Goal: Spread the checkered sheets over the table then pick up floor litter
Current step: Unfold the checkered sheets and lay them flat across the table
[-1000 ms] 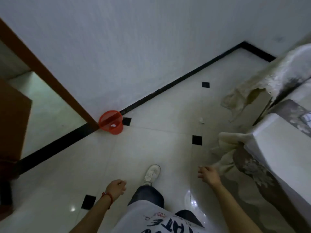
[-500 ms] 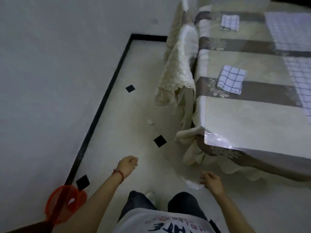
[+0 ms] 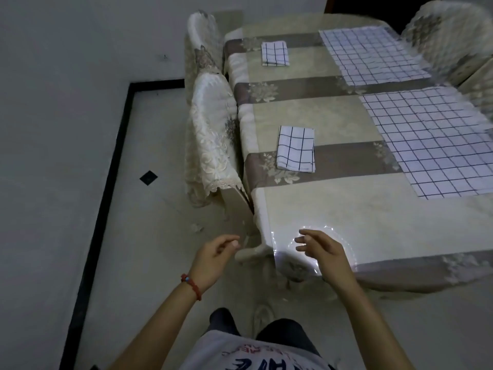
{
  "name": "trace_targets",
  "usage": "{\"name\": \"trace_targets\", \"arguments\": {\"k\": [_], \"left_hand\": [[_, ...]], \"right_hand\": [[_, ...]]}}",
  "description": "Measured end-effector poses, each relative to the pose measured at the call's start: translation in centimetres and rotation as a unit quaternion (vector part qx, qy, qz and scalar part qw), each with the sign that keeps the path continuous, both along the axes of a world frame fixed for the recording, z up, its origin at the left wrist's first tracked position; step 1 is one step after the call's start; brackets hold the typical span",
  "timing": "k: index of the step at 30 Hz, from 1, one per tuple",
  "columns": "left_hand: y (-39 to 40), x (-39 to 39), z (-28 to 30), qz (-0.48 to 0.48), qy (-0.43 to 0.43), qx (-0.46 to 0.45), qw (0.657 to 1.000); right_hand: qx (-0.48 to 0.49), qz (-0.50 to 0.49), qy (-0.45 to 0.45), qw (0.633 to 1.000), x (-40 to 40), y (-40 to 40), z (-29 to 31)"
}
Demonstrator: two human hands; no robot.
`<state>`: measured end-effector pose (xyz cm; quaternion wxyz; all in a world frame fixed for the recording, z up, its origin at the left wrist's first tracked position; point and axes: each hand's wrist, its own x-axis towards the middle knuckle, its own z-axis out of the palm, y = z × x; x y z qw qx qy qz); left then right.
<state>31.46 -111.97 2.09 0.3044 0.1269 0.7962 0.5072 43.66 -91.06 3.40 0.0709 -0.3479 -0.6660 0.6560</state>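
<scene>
You stand at the near corner of the table [image 3: 333, 209], whose patterned cloth lies under a clear cover that glares at the corner. Your left hand [image 3: 213, 259] hangs over the floor just off that corner, fingers loosely curled, thumb near the forefinger, holding nothing. Your right hand [image 3: 324, 253] hovers above the corner's glare, fingers spread and empty.

Two checkered sheets are spread flat along the table's right side: the near one [image 3: 432, 140] and the far one [image 3: 370, 54], with a brown band showing between them. Two more are folded on the left part: the near folded sheet [image 3: 295, 148] across a brown band, the far folded sheet [image 3: 274, 53] by the far end.

A lace-covered chair [image 3: 213, 140] is pushed against the table's left edge. Between it and the black skirting [image 3: 106, 182] the tiled floor [image 3: 149, 236] is open. A small pale scrap [image 3: 197, 227] lies on the floor near the chair's foot, ahead of your left hand.
</scene>
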Motion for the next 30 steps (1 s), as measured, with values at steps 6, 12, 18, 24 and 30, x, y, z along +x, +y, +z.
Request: {"name": "trace_targets", "arguments": {"k": [6, 12, 18, 24, 30], "left_hand": [[7.7, -5.4, 6.1, -0.07, 0.074, 0.056, 0.993], [16.1, -16.2, 6.3, -0.168, 0.173, 0.009, 0.97], [25.0, -27.2, 2.2, -0.272, 0.226, -0.086, 0.931], [31.0, -31.2, -2.1, -0.359, 0.228, -0.156, 0.892], [32.9, -31.5, -4.5, -0.409, 0.282, -0.182, 0.849]], "right_hand": [[0.047, -0.08, -0.022, 0.995, -6.6, 5.2, 0.5], [0.128, -0.138, -0.119, 0.975, -13.4, 9.3, -2.2], [0.179, -0.198, -0.168, 0.949, -19.6, 11.2, -3.8], [0.192, -0.237, -0.262, 0.915, -22.4, 12.0, -5.2], [0.193, -0.257, -0.323, 0.89, -23.3, 11.0, -6.2]]}}
